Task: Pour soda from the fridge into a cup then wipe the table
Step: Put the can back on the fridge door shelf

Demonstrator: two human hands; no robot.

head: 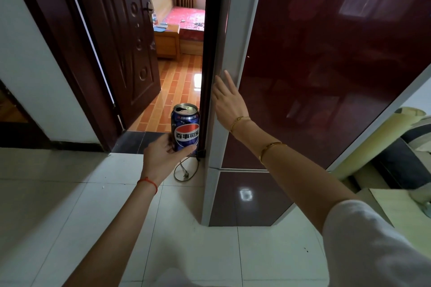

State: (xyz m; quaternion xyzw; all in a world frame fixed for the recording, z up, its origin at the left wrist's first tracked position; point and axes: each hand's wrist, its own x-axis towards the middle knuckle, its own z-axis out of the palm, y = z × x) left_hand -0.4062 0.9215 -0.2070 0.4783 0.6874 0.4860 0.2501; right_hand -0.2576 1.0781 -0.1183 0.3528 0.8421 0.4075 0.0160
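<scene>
Here the left hand [163,155] is gripping a blue soda can [185,127] from below and behind, fingers wrapped round its lower half and thumb lying across the front near the base. The can is standing upright in that grasp, its top already opened, with the logo and white characters facing the camera. A red string bracelet [148,183] is sitting on the left wrist.

Just to the right of the can, the right hand [227,100] is resting flat and unclenched, fingers stretched upward, against the grey edge of the dark red fridge door [326,65]. It is pressing on the door and grasping nothing. Two gold bangles [270,148] are circling the right forearm, and a white sleeve [373,240] is covering the upper arm.

Beneath the left hand, a grey power cord [185,171] is lying looped on the white tiled floor [70,205] beside the fridge's base. Beyond the can, a dark wooden door [121,37] is standing open onto a room with orange floor tiles.
</scene>
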